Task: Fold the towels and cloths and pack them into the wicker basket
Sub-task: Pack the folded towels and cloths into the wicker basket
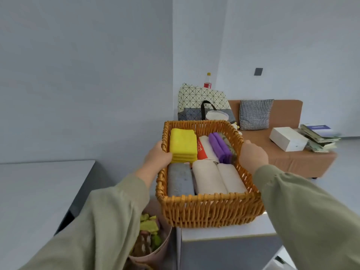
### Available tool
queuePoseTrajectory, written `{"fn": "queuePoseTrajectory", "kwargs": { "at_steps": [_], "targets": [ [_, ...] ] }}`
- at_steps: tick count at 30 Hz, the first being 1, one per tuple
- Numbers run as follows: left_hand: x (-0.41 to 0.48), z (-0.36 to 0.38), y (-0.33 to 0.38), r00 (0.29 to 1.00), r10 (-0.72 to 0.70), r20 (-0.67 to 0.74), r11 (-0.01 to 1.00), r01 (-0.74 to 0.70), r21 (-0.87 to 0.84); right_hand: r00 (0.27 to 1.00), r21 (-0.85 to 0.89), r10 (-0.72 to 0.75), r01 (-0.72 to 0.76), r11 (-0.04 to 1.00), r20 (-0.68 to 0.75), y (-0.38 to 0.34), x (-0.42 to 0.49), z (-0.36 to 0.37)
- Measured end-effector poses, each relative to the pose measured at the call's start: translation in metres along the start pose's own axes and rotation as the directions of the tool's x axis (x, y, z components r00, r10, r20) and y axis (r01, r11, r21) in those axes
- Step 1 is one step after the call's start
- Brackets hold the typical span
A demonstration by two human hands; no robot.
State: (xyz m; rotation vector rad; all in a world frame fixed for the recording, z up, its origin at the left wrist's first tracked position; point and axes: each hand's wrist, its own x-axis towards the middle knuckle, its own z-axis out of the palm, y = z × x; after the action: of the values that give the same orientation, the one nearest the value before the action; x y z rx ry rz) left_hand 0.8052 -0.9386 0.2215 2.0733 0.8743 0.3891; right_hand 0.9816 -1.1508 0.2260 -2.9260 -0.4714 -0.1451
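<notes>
The wicker basket is at the middle of the head view, over a white cabinet top; whether it rests on it I cannot tell. Inside lie a folded yellow cloth, a grey towel, two cream towels, a purple cloth and a white-and-red cloth. My left hand grips the basket's left rim. My right hand grips the right rim. Both arms wear olive sleeves.
A grey table stands at the left. A pink bin with scraps sits below the basket. Behind are a patterned bag, a bottle, and a brown sofa with a checked cushion, a white box and books.
</notes>
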Motion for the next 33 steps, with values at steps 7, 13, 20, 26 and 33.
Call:
{"fn": "queuePoseTrajectory", "kwargs": {
  "at_steps": [7,13,20,26,33],
  "targets": [
    [-0.037,0.000,0.000,0.963,0.206,0.176,0.960,-0.234,0.154,0.964,-0.203,-0.252,0.265,0.943,0.090,-0.045,-0.035,0.003],
    [-0.089,-0.003,-0.011,0.840,0.418,0.346,0.702,-0.541,0.464,0.847,-0.136,-0.530,0.522,0.842,-0.034,-0.065,-0.123,0.000],
    [-0.097,0.000,-0.053,0.614,0.744,0.263,0.488,-0.768,0.414,0.745,-0.029,-0.542,0.578,0.815,-0.389,-0.056,-0.156,0.026],
    [-0.078,0.026,-0.039,0.590,0.778,0.215,0.479,-0.779,0.405,0.779,0.063,-0.467,0.538,0.840,-0.418,-0.040,-0.130,0.033],
    [-0.061,0.029,-0.032,0.596,0.778,0.199,0.477,-0.766,0.431,0.827,0.007,-0.453,0.483,0.876,-0.334,-0.043,-0.115,0.028]
  ]
}}
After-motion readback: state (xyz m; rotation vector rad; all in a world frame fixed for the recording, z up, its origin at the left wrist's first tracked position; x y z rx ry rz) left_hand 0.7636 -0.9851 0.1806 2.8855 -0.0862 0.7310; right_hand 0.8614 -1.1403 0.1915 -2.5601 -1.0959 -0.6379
